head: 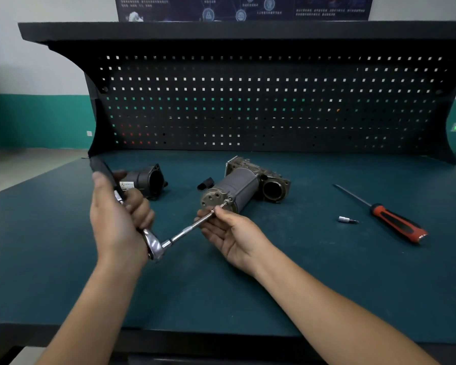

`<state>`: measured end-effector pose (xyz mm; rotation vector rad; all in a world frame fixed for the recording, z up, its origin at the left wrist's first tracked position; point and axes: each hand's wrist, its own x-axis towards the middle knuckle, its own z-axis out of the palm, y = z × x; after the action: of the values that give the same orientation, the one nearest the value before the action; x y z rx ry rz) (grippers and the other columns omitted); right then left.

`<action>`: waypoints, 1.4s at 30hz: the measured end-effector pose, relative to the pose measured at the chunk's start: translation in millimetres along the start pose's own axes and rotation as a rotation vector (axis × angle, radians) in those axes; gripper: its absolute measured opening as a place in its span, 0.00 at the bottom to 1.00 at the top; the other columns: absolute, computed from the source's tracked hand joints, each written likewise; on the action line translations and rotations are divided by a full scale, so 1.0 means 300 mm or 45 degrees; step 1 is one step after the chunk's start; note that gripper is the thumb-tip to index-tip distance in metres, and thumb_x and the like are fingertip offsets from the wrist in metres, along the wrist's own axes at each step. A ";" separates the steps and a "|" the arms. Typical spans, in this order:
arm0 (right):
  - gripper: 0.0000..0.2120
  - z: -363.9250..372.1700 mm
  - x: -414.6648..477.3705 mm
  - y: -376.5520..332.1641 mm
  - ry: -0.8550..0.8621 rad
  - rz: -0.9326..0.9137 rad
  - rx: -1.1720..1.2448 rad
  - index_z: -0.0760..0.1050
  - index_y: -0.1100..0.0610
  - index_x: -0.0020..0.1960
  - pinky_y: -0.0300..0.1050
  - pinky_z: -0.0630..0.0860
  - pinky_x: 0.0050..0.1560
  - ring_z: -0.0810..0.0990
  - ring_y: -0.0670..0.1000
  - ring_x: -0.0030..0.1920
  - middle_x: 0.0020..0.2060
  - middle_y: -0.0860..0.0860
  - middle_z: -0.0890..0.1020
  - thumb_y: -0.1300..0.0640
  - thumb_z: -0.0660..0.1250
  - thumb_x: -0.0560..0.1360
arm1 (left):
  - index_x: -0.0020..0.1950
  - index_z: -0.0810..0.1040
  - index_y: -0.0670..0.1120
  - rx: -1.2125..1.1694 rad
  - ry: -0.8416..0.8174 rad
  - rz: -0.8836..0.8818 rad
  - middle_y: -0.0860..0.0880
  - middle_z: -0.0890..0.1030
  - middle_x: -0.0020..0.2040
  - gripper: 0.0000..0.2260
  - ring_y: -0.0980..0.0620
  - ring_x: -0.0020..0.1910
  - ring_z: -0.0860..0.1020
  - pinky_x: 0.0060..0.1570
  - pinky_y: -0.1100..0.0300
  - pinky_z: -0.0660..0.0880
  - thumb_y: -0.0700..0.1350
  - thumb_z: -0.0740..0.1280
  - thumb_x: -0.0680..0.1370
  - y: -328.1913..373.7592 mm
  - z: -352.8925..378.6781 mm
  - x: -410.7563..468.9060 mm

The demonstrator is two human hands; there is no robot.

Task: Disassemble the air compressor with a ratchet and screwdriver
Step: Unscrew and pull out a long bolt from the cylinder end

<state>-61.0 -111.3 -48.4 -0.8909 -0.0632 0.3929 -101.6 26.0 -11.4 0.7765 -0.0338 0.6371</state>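
the left hand [119, 219] is curling its grip round the ratchet [153, 243]; the right hand [229, 235] is pinching the extension [187, 229] at a bolt [225, 203] on the air compressor [242, 185], which is lying mid-worktop [300, 272]. nothing is bracing it, so the extension is probably risking slipping off.

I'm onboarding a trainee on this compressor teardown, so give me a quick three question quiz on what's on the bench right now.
1. Fill the blank: the loose socket bit lies just left of the red-handled ____.
2. True or false: the right hand grips the ratchet handle.
3. Where does the extension bar tip meet the compressor? A the round end plate; B the open bore; C the detached black housing.
Key: 1 screwdriver. 2 false: the left hand grips it, while the right hand pinches the extension bar. 3 A.
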 end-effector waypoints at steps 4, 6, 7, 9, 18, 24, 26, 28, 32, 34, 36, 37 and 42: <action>0.09 -0.006 0.003 0.006 0.075 -0.027 -0.116 0.75 0.61 0.42 0.37 0.79 0.32 0.83 0.46 0.29 0.29 0.51 0.83 0.60 0.60 0.78 | 0.47 0.73 0.58 0.619 -0.969 0.928 0.57 0.75 0.30 0.08 0.59 0.22 0.68 0.21 0.69 0.65 0.49 0.55 0.77 -0.039 -0.030 -0.124; 0.08 -0.011 0.000 0.007 0.110 -0.031 -0.154 0.75 0.60 0.40 0.35 0.78 0.31 0.82 0.46 0.28 0.28 0.51 0.83 0.59 0.63 0.77 | 0.52 0.71 0.54 1.131 -1.648 1.424 0.54 0.76 0.32 0.07 0.55 0.27 0.73 0.22 0.64 0.69 0.50 0.55 0.80 -0.071 -0.042 -0.154; 0.08 -0.015 -0.001 0.006 0.124 -0.030 -0.170 0.76 0.60 0.40 0.34 0.77 0.29 0.82 0.45 0.28 0.28 0.51 0.83 0.58 0.64 0.76 | 0.54 0.70 0.50 1.277 -1.763 1.561 0.52 0.76 0.31 0.11 0.54 0.27 0.73 0.22 0.62 0.70 0.53 0.52 0.81 -0.081 -0.046 -0.152; 0.08 -0.018 -0.002 0.005 0.127 -0.014 -0.175 0.76 0.59 0.41 0.33 0.76 0.28 0.81 0.45 0.27 0.27 0.50 0.83 0.57 0.65 0.76 | 0.56 0.69 0.50 1.247 -1.709 1.483 0.54 0.77 0.35 0.11 0.58 0.30 0.74 0.25 0.64 0.72 0.53 0.51 0.82 -0.080 -0.040 -0.159; 0.11 -0.001 -0.012 -0.009 -0.036 0.060 0.036 0.75 0.60 0.43 0.35 0.77 0.30 0.83 0.47 0.31 0.32 0.52 0.84 0.59 0.56 0.79 | 0.44 0.69 0.50 0.022 -0.153 0.024 0.56 0.59 0.21 0.14 0.59 0.17 0.55 0.18 0.69 0.55 0.55 0.51 0.82 0.049 0.068 -0.004; 0.11 -0.008 -0.008 0.001 0.031 0.010 -0.068 0.75 0.60 0.42 0.35 0.78 0.36 0.82 0.46 0.31 0.31 0.51 0.83 0.59 0.58 0.79 | 0.47 0.72 0.55 0.672 -0.965 0.779 0.52 0.73 0.30 0.05 0.64 0.23 0.68 0.23 0.71 0.66 0.52 0.58 0.75 -0.001 0.040 -0.127; 0.10 -0.008 -0.007 0.005 0.056 0.005 -0.111 0.75 0.59 0.41 0.34 0.78 0.35 0.82 0.46 0.30 0.30 0.51 0.83 0.58 0.59 0.79 | 0.52 0.71 0.54 1.257 -1.655 1.300 0.52 0.76 0.36 0.07 0.61 0.29 0.74 0.25 0.66 0.72 0.53 0.59 0.77 -0.029 0.002 -0.151; 0.10 -0.009 -0.003 0.008 0.078 0.015 -0.149 0.75 0.59 0.40 0.32 0.75 0.28 0.81 0.45 0.27 0.27 0.50 0.83 0.58 0.61 0.78 | 0.55 0.69 0.49 1.479 -1.928 1.595 0.52 0.76 0.32 0.13 0.55 0.27 0.75 0.23 0.62 0.71 0.56 0.53 0.81 -0.038 -0.024 -0.139; 0.08 -0.007 0.001 0.005 0.062 0.062 -0.117 0.75 0.59 0.42 0.36 0.77 0.30 0.82 0.47 0.29 0.30 0.51 0.83 0.56 0.62 0.77 | 0.51 0.72 0.58 0.995 -1.340 1.114 0.63 0.77 0.40 0.08 0.68 0.35 0.74 0.34 0.76 0.70 0.49 0.56 0.77 -0.011 -0.020 -0.125; 0.10 -0.005 0.002 0.002 0.040 0.090 -0.053 0.76 0.59 0.44 0.36 0.77 0.29 0.83 0.48 0.31 0.32 0.52 0.84 0.55 0.60 0.78 | 0.46 0.74 0.58 0.558 -0.715 0.661 0.60 0.72 0.27 0.07 0.64 0.22 0.67 0.22 0.72 0.65 0.51 0.57 0.75 0.005 0.009 -0.105; 0.11 -0.001 0.003 -0.001 0.017 0.102 -0.011 0.75 0.59 0.43 0.35 0.76 0.28 0.83 0.48 0.31 0.33 0.53 0.84 0.56 0.57 0.79 | 0.42 0.71 0.53 0.251 -0.406 0.296 0.57 0.63 0.21 0.10 0.60 0.18 0.58 0.20 0.71 0.58 0.55 0.56 0.79 0.029 0.054 -0.053; 0.12 0.002 0.003 -0.004 0.019 0.098 -0.003 0.75 0.59 0.42 0.35 0.76 0.28 0.83 0.48 0.31 0.32 0.53 0.84 0.56 0.57 0.79 | 0.41 0.69 0.51 0.191 -0.314 0.188 0.56 0.61 0.21 0.13 0.59 0.17 0.57 0.19 0.71 0.56 0.55 0.54 0.81 0.037 0.069 -0.029; 0.12 0.007 -0.004 -0.004 0.054 0.085 -0.055 0.74 0.59 0.39 0.33 0.75 0.27 0.82 0.46 0.28 0.28 0.51 0.83 0.56 0.59 0.79 | 0.41 0.72 0.55 0.415 -0.569 0.418 0.56 0.67 0.24 0.10 0.61 0.20 0.62 0.21 0.70 0.60 0.53 0.56 0.80 0.025 0.079 -0.082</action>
<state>-62.1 -110.7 -46.0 -0.9456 -0.0028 0.4362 -121.1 1.6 4.2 1.2333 -0.4841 0.7781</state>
